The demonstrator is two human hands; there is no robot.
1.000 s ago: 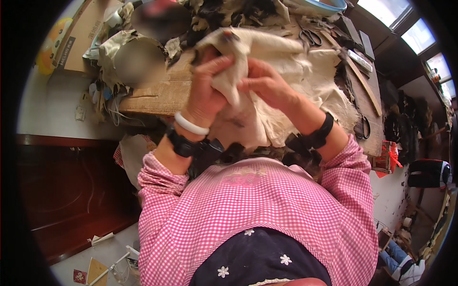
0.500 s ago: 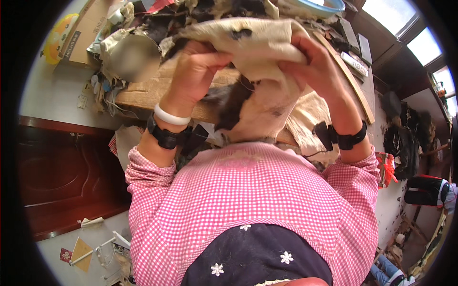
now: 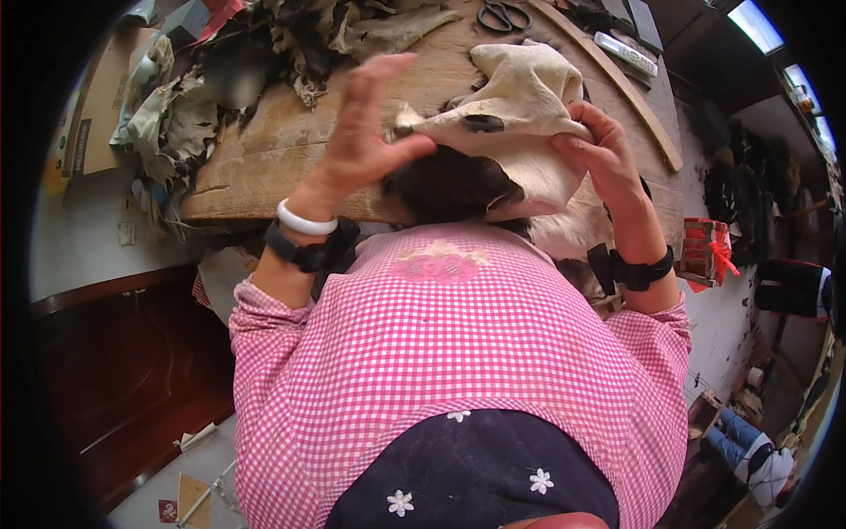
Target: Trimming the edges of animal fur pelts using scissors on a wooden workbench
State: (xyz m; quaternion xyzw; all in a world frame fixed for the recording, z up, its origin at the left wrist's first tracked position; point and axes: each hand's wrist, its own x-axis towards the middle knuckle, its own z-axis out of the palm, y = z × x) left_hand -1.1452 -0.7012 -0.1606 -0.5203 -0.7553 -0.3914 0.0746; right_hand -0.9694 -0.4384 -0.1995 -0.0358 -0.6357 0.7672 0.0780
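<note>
A piece of animal hide (image 3: 542,132), pale on its skin side with dark fur folded under, lies bunched at the table's near edge against my apron. My right hand (image 3: 604,150) pinches its right edge between thumb and fingers. To its left, my left hand (image 3: 366,132) is raised with fingers stretched and thumb apart, holding nothing. The left thumb comes close to the dark fur; whether it touches cannot be made out. Black scissors (image 3: 503,15) rest on the wooden table (image 3: 291,159) beyond the hide.
Dark and pale hide scraps (image 3: 291,40) pile up at the far left, with more pale scraps (image 3: 176,123) hanging over the table's left end. A wooden strip (image 3: 617,93) runs along the right side, near a white box (image 3: 625,54). A red box (image 3: 708,251) stands right of the table.
The hide has come down from between my raised hands onto the table edge. My left hand has let go and opened; my right keeps its hold. The scissors have come into view.
</note>
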